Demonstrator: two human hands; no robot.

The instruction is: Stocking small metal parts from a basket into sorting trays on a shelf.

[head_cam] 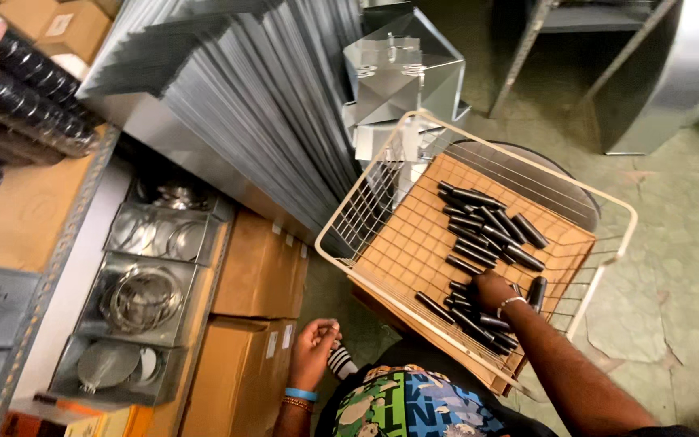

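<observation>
A cream wire basket with a brown board floor holds several short black cylinders. My right hand reaches into the basket's near end and rests on a cluster of those cylinders, fingers curled over them; a thin bracelet circles the wrist. My left hand hangs low beside a brown carton, fingers pinched around a small object I cannot identify. A blue band sits on that wrist.
Stacked grey sheet-metal pieces lean behind the basket. Brown cartons and metal bins of round clamps stand at the left. Black rolls lie on a shelf at upper left. Metal ducting stands at upper right on the greenish floor.
</observation>
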